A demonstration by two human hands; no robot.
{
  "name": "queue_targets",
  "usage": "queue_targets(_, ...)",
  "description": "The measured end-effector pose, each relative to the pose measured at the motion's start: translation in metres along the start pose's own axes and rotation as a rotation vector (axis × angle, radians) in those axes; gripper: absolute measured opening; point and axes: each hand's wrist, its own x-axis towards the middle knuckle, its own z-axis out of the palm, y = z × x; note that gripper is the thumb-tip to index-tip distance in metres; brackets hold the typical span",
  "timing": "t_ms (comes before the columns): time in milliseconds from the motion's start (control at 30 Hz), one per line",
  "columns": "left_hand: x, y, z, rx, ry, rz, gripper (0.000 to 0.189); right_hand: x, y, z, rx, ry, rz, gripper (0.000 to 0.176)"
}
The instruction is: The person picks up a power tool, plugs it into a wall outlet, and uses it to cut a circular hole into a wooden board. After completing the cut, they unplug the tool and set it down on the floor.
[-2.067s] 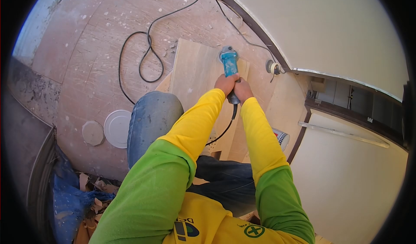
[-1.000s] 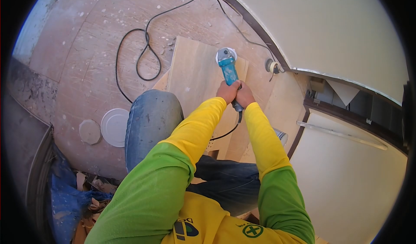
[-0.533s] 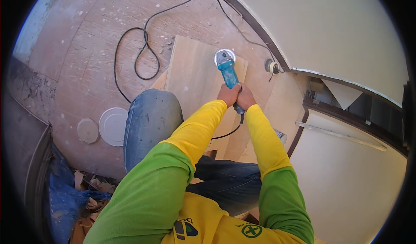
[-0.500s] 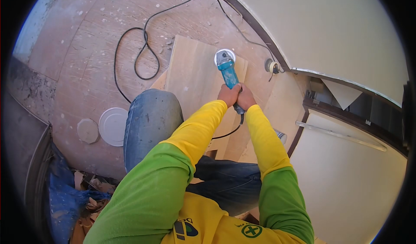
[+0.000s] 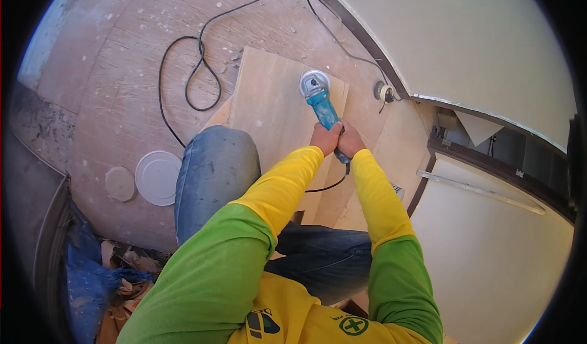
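A teal angle grinder (image 5: 324, 108) with a grey metal head and a round disc lies over a light plywood board (image 5: 266, 93). My left hand (image 5: 326, 137) is closed around the rear of its body. Right beside it, my right hand (image 5: 350, 139) grips the same rear end, and the two hands touch. The grinder's head points away from me, near the board's far edge. A black cord leaves its back end below my hands. Whether the disc touches the wood cannot be made out.
A looped black cable (image 5: 202, 56) lies on the dusty floor. Left of my knee are a white round lid (image 5: 158, 177) and a smaller disc (image 5: 120, 184). A tape roll (image 5: 385, 93) stands by the pale panel (image 5: 465, 44). Blue sheeting (image 5: 85, 277) and scraps are at lower left.
The grinder's head has shifted slightly left, while its rear end and my hands have moved a little right and down. Both hands still hold it.
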Motion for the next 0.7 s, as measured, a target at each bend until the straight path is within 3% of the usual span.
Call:
queue_targets(367,0.0,-0.004,0.01,-0.017,-0.02,-0.047,0.086,-0.001,0.003,-0.009,-0.102,-0.013,0.035,0.049)
queue_targets(700,0.005,-0.017,0.023,-0.104,-0.04,-0.034,0.085,-0.006,0.0,-0.021,-0.15,-0.07,0.054,0.065)
